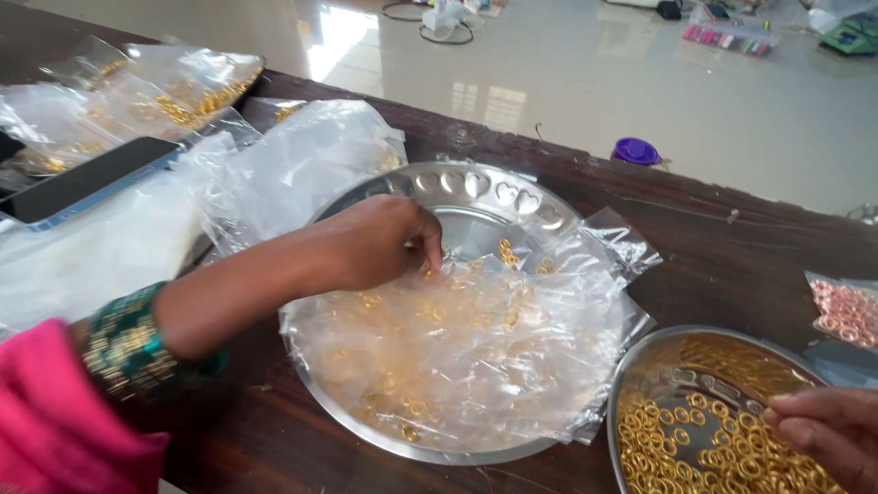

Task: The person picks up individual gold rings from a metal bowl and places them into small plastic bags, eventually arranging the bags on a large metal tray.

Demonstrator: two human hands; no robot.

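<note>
**Hands at two steel plates of gold rings**

I find the left hand (380, 242) reaching in from the near left edge of the tabletop (732, 265). Its wrist carries green and gold bangles (128, 346) next to a pink sleeve (46, 412). The fingers (430, 245) are bent downward and pinched together on the clear plastic sheet (476, 348) that covers the large steel plate (494, 206). I cannot tell whether they grip the sheet alone or a ring beneath it. This plate sits at the middle of the tabletop. Small gold rings (506, 252) lie scattered on it, most of them under the plastic, a few exposed near the far rim.

The right hand (828, 430) enters at the near right corner. Its fingers are curled, with the tips held close together just above the second steel plate (677, 352). Whether they hold a ring I cannot tell. That plate stands just beside the large one, at the near right edge, and is heaped with loose gold rings (695, 448).

Other items noted: a small bag of pink rings (846, 313) at the right edge; a crumpled clear bag (293, 165) touching the large plate's left side; a further plate under plastic with gold pieces (183, 91) at the far left corner; a dark phone (87, 181) near the left edge; a purple lid (637, 151) at the far edge.
</note>
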